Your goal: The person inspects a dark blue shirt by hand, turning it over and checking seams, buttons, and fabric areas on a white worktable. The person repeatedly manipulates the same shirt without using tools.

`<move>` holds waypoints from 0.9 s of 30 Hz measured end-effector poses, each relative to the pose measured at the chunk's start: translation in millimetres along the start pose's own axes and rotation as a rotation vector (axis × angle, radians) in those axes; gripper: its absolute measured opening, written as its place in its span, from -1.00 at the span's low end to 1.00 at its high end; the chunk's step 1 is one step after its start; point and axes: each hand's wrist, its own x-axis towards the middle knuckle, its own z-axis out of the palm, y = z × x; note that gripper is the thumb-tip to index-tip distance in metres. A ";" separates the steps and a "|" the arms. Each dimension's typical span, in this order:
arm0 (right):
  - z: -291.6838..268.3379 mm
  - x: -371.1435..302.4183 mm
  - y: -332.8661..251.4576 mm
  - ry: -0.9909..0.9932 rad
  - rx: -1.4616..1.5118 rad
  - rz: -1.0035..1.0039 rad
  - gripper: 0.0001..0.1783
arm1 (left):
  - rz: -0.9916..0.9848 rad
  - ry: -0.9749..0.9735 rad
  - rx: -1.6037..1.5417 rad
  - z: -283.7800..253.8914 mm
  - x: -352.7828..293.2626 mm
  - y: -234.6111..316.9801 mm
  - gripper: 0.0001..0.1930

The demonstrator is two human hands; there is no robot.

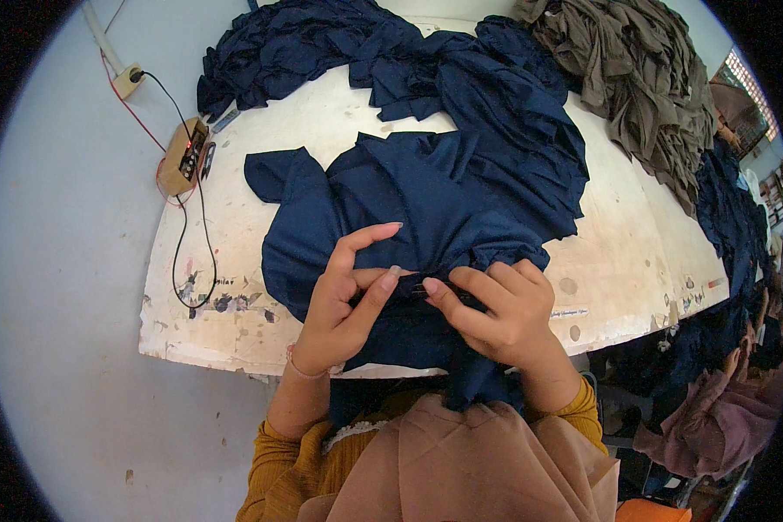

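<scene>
Navy blue cloth (383,187) lies bunched on the table in front of me, its near part hanging over the edge toward my lap. My left hand (348,300) is over its near part, thumb and a finger pinched together and another finger raised. What the pinch holds, if anything, is too small to make out. My right hand (500,309) is closed on a gathered fold of the navy cloth, thumb pointing toward the left fingertips. A thin pale line shows by that thumb, too fine to identify. The two hands are a short gap apart.
More navy cloth is heaped along the far side of the pale, stained table (191,335). A grey-brown cloth pile (626,70) lies far right. A wooden control box (183,157) with cables sits at the left edge by the wall. Another person's sleeve (696,426) shows at right.
</scene>
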 end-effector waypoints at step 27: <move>-7.4 22.3 50.3 0.179 0.579 0.640 -0.74 | 0.138 0.043 0.562 -16.9 7.8 1.3 -0.81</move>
